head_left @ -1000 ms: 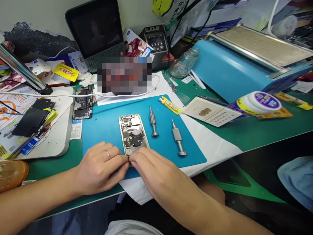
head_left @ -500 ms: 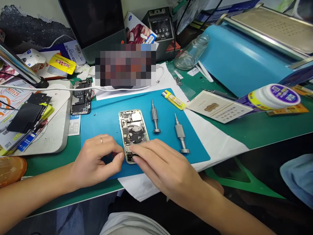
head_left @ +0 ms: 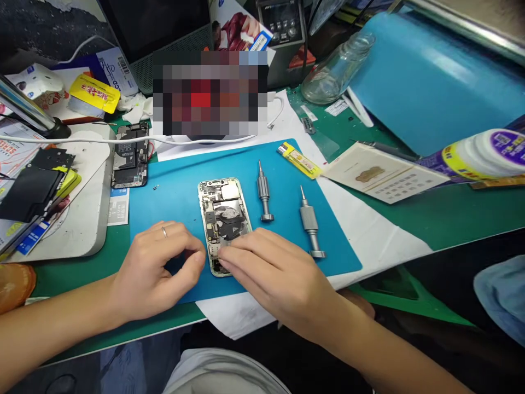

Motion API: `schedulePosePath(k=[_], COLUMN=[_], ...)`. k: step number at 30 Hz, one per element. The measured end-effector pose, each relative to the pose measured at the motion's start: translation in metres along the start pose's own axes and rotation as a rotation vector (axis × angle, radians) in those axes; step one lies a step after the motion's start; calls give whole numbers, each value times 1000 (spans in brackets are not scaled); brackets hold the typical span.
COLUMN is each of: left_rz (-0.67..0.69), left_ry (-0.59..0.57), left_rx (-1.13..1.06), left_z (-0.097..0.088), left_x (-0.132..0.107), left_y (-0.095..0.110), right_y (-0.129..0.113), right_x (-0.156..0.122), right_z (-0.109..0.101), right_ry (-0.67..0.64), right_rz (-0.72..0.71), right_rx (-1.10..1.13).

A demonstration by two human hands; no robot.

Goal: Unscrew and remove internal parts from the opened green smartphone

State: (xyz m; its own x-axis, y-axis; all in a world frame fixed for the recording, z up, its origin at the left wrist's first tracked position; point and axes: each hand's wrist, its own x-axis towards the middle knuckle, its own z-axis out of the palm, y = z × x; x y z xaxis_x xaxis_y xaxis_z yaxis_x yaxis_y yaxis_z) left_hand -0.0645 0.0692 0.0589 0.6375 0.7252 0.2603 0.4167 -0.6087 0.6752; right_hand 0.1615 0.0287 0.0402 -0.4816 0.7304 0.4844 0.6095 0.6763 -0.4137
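An opened phone (head_left: 230, 210), its inner boards and battery area bare, lies face up on a blue mat (head_left: 172, 180). The fingers of my right hand (head_left: 279, 268) are pinched together over the phone's lower part. Something small and greyish shows by those fingertips, but I cannot make out whether they hold it. Beside the phone's lower left edge, my left hand (head_left: 158, 271) rests with its fingers curled in to the thumb, and nothing shows between them. Two grey screwdrivers, one nearer (head_left: 264, 191) and one farther right (head_left: 309, 221), lie to the phone's right.
Another opened phone (head_left: 130, 156) lies left of the mat. A yellow packet (head_left: 299, 160), a printed card (head_left: 381, 172), a white tub (head_left: 488, 156) and a glass jar (head_left: 336, 71) are on the right. A white cable (head_left: 197, 140) crosses behind. Tiny parts (head_left: 156, 187) lie on the mat.
My right thumb and fingers have closed together over the phone's lower part. My left hand has stayed nearly in place. The camera view has shifted slightly.
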Motion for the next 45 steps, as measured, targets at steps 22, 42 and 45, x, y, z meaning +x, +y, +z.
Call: schedulePosePath(k=[22,42,45], left_rz=[-80,-118,-122], left_ry=[-125,-161,-169], left_rx=[310,384,388], left_z=[13,16,17], left_x=[8,13,14], left_y=[-9,-4,-3], right_y=[-1,3,7], right_x=[26,32,29], right_z=[-25,-32,-35], right_ry=[-398,-506,-514], right_rz=[-194,-223,-201], right_rx=[-298,-319,-276])
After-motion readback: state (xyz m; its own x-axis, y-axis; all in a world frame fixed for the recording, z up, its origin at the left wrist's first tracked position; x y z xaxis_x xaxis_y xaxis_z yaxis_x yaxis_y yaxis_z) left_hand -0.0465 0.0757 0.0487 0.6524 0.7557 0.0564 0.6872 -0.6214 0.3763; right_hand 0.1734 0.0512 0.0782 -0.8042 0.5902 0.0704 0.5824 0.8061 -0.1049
